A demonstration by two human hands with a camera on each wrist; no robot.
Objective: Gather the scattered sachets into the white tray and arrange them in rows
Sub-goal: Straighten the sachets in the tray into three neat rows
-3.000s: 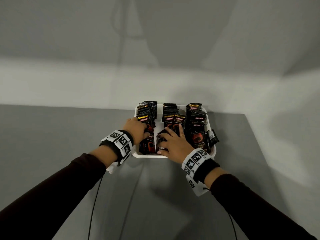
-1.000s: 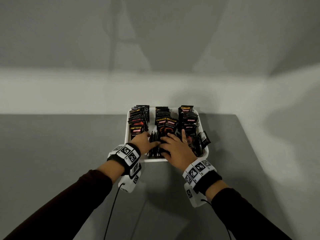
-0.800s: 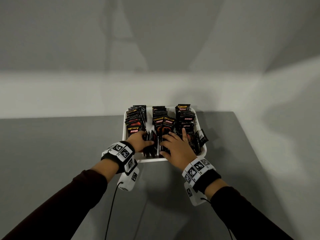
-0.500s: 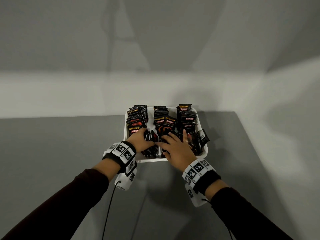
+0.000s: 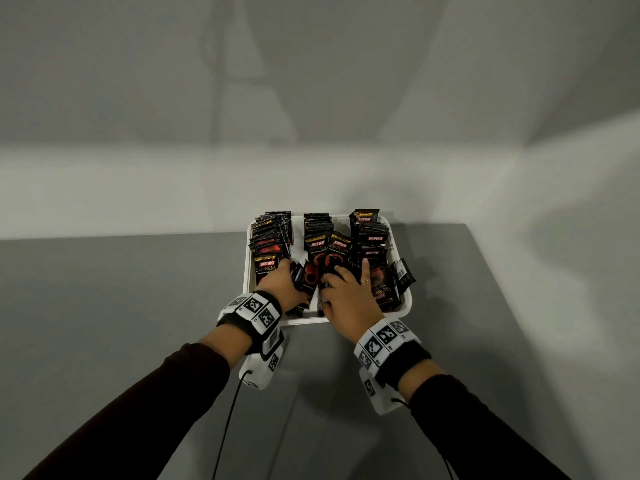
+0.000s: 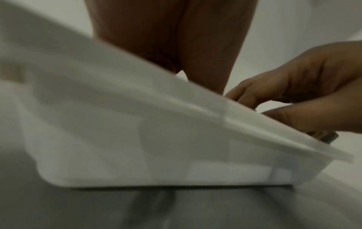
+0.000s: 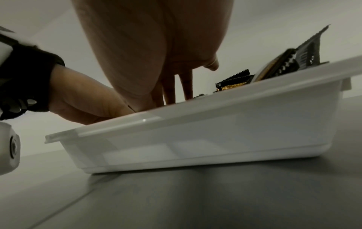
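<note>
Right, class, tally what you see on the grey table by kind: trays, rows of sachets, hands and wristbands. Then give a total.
Tray: 1
Rows of sachets: 3 (single sachets too tightly packed to count)
Hands, left hand and right hand: 2
Wristbands: 2
Total: 8

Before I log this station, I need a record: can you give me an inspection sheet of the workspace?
Surface: grey table, matte.
Job's things: white tray at the far edge; sachets in three rough rows, near ends untidy.
Clutter: nothing seen.
Grippers: left hand and right hand both in the tray among the sachets; grip unclear.
Cables: black cable hangs from the left wrist unit.
Surroundings: plain pale wall.
</note>
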